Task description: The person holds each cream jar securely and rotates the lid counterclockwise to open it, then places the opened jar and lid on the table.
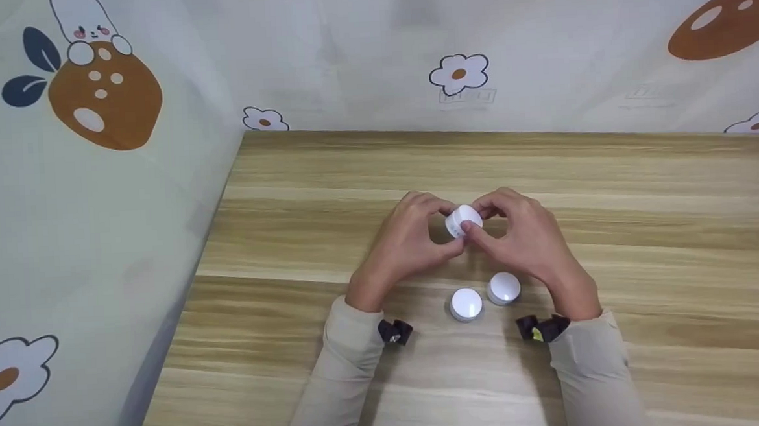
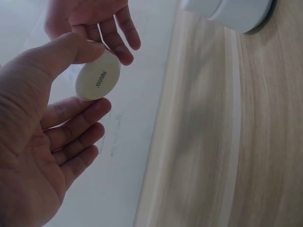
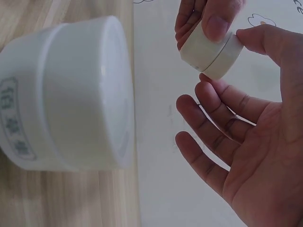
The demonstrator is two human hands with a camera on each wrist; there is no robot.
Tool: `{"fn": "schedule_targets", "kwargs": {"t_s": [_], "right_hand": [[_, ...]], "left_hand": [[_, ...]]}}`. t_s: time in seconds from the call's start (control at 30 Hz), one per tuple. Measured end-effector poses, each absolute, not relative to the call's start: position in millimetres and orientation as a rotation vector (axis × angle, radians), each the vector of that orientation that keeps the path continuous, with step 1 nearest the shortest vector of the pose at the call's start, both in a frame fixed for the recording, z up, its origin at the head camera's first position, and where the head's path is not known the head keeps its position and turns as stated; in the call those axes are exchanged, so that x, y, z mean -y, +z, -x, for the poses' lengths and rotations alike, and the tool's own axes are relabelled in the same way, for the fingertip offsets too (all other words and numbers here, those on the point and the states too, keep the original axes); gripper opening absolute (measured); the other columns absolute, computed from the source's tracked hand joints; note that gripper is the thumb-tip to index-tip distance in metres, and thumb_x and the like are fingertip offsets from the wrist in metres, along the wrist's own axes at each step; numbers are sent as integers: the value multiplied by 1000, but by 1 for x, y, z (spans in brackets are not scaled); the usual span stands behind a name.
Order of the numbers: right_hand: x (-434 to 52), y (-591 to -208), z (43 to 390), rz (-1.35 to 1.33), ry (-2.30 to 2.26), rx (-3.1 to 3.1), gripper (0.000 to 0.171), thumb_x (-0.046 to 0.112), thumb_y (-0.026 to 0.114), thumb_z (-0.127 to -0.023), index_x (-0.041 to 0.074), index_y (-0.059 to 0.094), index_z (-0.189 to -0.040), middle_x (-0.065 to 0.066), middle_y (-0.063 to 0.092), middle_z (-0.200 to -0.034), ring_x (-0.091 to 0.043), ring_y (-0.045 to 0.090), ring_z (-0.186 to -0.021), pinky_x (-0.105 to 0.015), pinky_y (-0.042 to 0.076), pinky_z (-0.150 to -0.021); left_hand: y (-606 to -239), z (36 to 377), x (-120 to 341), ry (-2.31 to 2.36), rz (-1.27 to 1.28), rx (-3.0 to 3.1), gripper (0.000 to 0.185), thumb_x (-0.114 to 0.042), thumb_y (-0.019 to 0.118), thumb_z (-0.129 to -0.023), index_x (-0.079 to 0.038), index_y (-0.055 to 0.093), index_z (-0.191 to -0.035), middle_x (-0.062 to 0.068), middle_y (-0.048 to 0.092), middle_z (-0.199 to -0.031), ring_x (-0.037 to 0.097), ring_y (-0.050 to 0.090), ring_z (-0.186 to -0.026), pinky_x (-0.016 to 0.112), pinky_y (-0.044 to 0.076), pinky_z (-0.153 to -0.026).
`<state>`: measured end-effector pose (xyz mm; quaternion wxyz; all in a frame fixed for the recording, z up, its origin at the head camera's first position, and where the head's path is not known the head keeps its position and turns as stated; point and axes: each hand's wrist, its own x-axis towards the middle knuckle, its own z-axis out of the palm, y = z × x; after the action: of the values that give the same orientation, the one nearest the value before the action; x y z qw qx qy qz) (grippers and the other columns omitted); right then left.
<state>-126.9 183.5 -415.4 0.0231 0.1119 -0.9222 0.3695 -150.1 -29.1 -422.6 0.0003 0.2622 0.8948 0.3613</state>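
Both hands hold a small white screw-lid jar point(image 1: 462, 221) in the air over the wooden table. Thumb and fingertips of the left hand point(image 1: 412, 236) pinch its body; the jar's base point(image 2: 98, 79), with a printed code, faces the left wrist camera. On the lid side, the right hand point(image 1: 529, 234) pinches the lid point(image 3: 226, 57) between thumb and index finger, its other fingers loosely spread. A thin seam shows between lid and body in the right wrist view. Two similar white jars, one on the left point(image 1: 467, 304) and one on the right point(image 1: 504, 287), stand upright nearer the person.
The wood-grain table point(image 1: 282, 348) meets a patterned backdrop point(image 1: 359, 65) at the back and left side. One standing jar point(image 3: 71, 99) with green lettering looms close to the right wrist camera. Dark wrist-worn cameras point(image 1: 541, 329) sit at the sleeve ends.
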Motion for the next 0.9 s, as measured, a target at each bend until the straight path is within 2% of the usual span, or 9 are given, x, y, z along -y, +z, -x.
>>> {"fn": "schedule_targets", "kwargs": {"t_s": [0.17, 0.3, 0.53, 0.9], "right_hand": [[-183, -415, 127, -308, 1123, 2873, 41, 47, 76, -95, 10, 76, -112, -8, 75, -112, -31, 72, -110, -53, 54, -100], [-183, -414, 126, -234, 1094, 2888, 48, 56, 74, -94, 11, 76, -107, -8, 75, -110, -31, 71, -110, -54, 53, -98], [-182, -416, 127, -250, 1093, 2863, 40, 50, 78, -93, 10, 77, -101, -8, 76, -103, -31, 73, -106, -53, 54, -93], [-180, -417, 127, -319, 1100, 2857, 33, 41, 78, -95, 12, 79, -110, -7, 76, -107, -31, 73, -105, -51, 54, -93]], "left_hand": [[-422, 150, 30, 1142, -807, -2811, 40, -33, 84, -85, -13, 78, -119, 1, 78, -120, 20, 63, -120, 37, 52, -107], [-422, 150, 29, 1139, -795, -2808, 40, -34, 84, -86, -13, 78, -120, 1, 77, -122, 20, 63, -122, 38, 51, -110], [-423, 151, 28, 1112, -795, -2813, 39, -34, 82, -88, -13, 77, -121, 2, 77, -123, 20, 63, -122, 37, 52, -109], [-425, 152, 28, 1117, -800, -2807, 38, -32, 81, -87, -13, 77, -120, 2, 77, -121, 21, 63, -121, 39, 53, -107]]}}
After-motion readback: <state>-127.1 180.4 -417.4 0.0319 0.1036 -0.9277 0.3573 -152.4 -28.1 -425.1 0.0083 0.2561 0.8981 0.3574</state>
